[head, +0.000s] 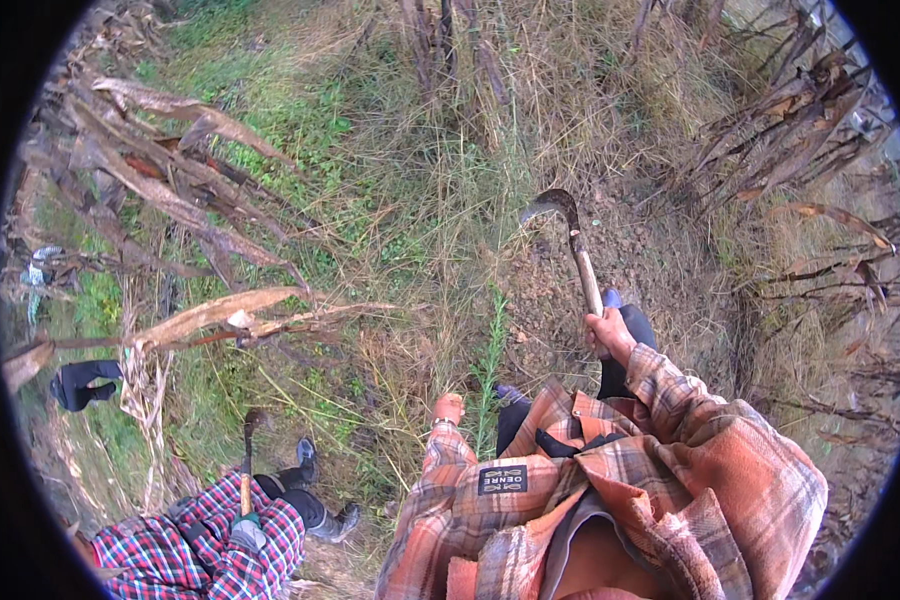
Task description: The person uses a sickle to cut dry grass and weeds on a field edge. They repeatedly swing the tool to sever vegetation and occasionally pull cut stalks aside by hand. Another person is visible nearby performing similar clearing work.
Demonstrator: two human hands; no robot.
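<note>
A hooked sickle (586, 274) with a wooden handle and a dark curved blade is held in my right hand (610, 334). Its blade points forward over bare, crumbly soil (551, 300), with the tip turned left beside dry grass. My left hand (448, 409), with a band at the wrist, hangs just left of a leafy green plant (489, 360). Its fingers look curled, their inner side is hidden, and no object shows in them. I wear a plaid overshirt (510, 517), and my shoes partly show below the sickle and beside the plant.
At lower left a co-worker in a checked shirt (202, 540) holds another hooked blade (251, 427) in a gloved hand. Farther left are a bending person in dark trousers (86, 382) and another person (39, 270). Dry stalks (187, 202) lean in from the left, more dry leaves (795, 127) from the right.
</note>
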